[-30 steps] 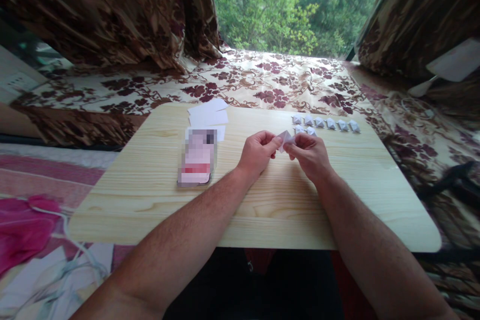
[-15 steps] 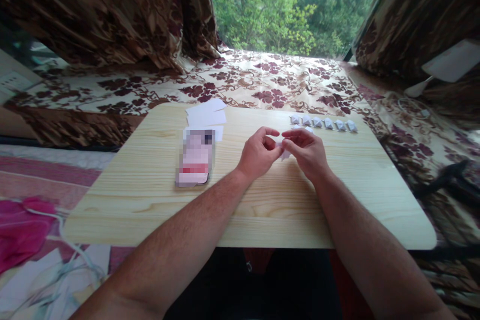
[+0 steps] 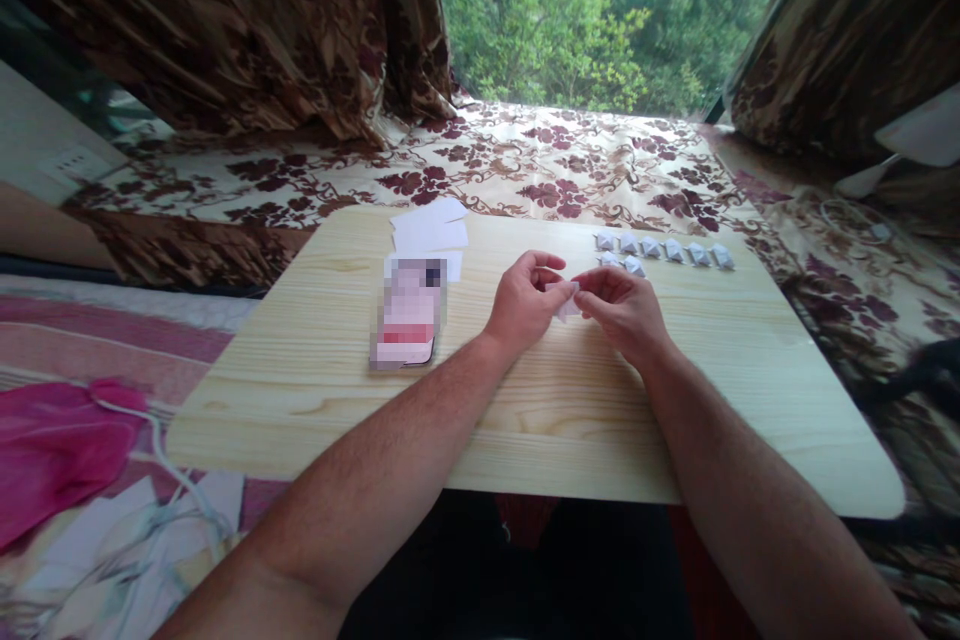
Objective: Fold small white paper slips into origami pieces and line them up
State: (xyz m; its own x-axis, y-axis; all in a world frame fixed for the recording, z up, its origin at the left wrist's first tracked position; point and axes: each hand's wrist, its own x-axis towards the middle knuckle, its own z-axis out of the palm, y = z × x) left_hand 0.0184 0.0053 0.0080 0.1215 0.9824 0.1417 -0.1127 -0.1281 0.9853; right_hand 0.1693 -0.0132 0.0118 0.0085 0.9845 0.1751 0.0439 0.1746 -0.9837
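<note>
A small piece of folded white paper [image 3: 564,304] is pinched between both hands, a little above the middle of the wooden table [image 3: 315,420]. My left hand [image 3: 523,298] grips its left side with thumb and fingers. My right hand [image 3: 624,308] closes on the right side of the same paper. The fingers cover part of it, so its full shape is hidden. Just beyond my right hand, small folded white paper pieces [image 3: 650,248] stand in a row of several, with two more [image 3: 634,265] in front.
Left of my hands lies a phone [image 3: 409,315], blurred out, over the edge of some white paper sheets [image 3: 429,225]. A floral cloth [image 3: 555,160] covers the ledge behind the table. Cables [image 3: 161,440] and more paper [image 3: 97,530] lie at the lower left.
The view has swung slightly left, so everything sits further right. My fingers have shifted on the paper, and more of it shows between my thumbs.
</note>
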